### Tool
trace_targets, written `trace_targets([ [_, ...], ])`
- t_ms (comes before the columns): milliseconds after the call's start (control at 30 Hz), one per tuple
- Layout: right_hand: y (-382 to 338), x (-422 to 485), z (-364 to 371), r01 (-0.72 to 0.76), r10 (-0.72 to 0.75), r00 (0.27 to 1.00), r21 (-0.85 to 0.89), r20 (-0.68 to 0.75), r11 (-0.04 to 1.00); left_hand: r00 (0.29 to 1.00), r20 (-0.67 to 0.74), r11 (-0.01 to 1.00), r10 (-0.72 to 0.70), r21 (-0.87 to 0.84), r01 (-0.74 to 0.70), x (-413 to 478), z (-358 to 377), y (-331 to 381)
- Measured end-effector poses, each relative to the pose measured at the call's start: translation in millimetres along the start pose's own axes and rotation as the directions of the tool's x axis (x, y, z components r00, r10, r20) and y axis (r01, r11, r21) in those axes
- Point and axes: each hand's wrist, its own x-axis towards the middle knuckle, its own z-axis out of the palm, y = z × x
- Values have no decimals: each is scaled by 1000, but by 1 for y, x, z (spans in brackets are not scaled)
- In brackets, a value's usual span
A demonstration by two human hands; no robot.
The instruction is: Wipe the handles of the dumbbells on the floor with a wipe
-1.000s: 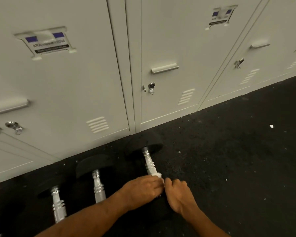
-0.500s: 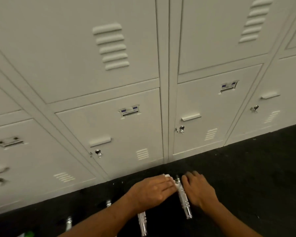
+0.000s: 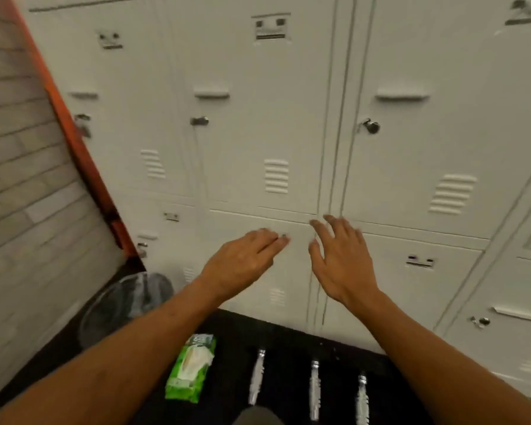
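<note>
Head cam: both grips are up in front of the lockers (image 3: 258,133). The left grip (image 3: 246,262) and right grip (image 3: 339,262) have their fingers spread and are holding nothing, no wipe in either. Three dumbbell handles (image 3: 314,391) lie side by side on the black floor (image 3: 227,326), with the green wipe pack (image 3: 190,368) just left of them. Can't tell which handles are clean. My guess is I'm either finished or need a fresh wipe.

Bare left hand (image 3: 242,262), bare right hand (image 3: 342,265), uncovered forearms (image 3: 135,348), fingers (image 3: 267,242) motion-blurred
</note>
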Motion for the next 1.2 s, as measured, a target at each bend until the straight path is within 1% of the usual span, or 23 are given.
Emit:
trace_targets([
  [67, -68, 21, 16, 114, -114, 993, 2, 15, 993, 981, 88, 984, -174, 44, 171, -41, -37, -44],
  [133, -133, 37, 39, 212, -212, 976, 19, 51, 977, 928, 158, 940, -338, 113, 323, -83, -66, -80],
  [200, -188, 46, 64, 276, -281, 955, 60, 94, 959, 867, 188, 884, -462, 173, 434, -122, -81, -109],
  [233, -211, 48, 78, 298, -307, 944, 91, 120, 950, 842, 199, 863, -501, 189, 469, -139, -83, -121],
  [300, -244, 49, 106, 337, -358, 917, 136, 176, 932, 808, 169, 822, -565, 201, 533, -169, -77, -141],
  [367, -264, 45, 136, 387, -412, 879, 144, 240, 911, 741, 197, 765, -642, 212, 608, -201, -62, -158],
  [433, -273, 44, 168, 421, -444, 844, 140, 301, 896, 642, 208, 670, -738, 111, 734, -228, -42, -163],
  [467, -275, 45, 183, 433, -456, 827, 144, 329, 890, 624, 221, 655, -749, 107, 748, -239, -30, -163],
  [533, -277, 50, 215, 436, -460, 797, 154, 392, 887, 630, 291, 681, -720, 124, 722, -263, -3, -160],
  [633, -276, 61, 249, 431, -457, 767, 166, 450, 887, 530, 348, 612, -773, 194, 766, -278, 27, -159],
  [667, -275, 66, 260, 429, -458, 761, 173, 459, 886, 513, 337, 591, -789, 188, 785, -280, 37, -160],
  [733, -271, 73, 281, 428, -463, 751, 186, 472, 884, 508, 306, 572, -805, 174, 802, -280, 55, -163],
  [767, -269, 75, 288, 432, -463, 745, 182, 480, 883, 487, 294, 544, -823, 159, 824, -280, 63, -164],
  [800, -266, 75, 295, 438, -468, 741, 182, 481, 880, 481, 275, 531, -833, 151, 834, -280, 70, -164],
  [900, -256, 79, 308, 430, -471, 745, 200, 472, 880, 462, 180, 487, -869, 137, 863, -280, 90, -162],
  [967, -249, 78, 312, 424, -469, 745, 206, 475, 882, 438, 168, 464, -883, 176, 868, -285, 108, -159],
  [1000, -245, 78, 314, 416, -466, 746, 213, 476, 884, 409, 227, 455, -884, 212, 865, -290, 119, -156],
  [1033, -241, 78, 313, 405, -454, 751, 209, 479, 890, 337, 322, 427, -885, 268, 864, -294, 128, -152],
  [1067, -237, 78, 313, 401, -450, 756, 208, 475, 892, 248, 423, 397, -872, 315, 862, -299, 138, -149],
  [1100, -234, 77, 311, 399, -446, 758, 202, 476, 894, 153, 495, 363, -856, 363, 858, -301, 144, -145],
  [1133, -230, 76, 311, 404, -447, 761, 196, 471, 894, 84, 530, 329, -844, 387, 862, -305, 147, -143],
  [1167, -228, 75, 308, 404, -447, 761, 196, 470, 894, 68, 522, 297, -850, 368, 881, -304, 146, -140],
  [1200, -224, 74, 307, 417, -461, 755, 202, 466, 886, 101, 494, 285, -864, 312, 906, -303, 148, -140],
])
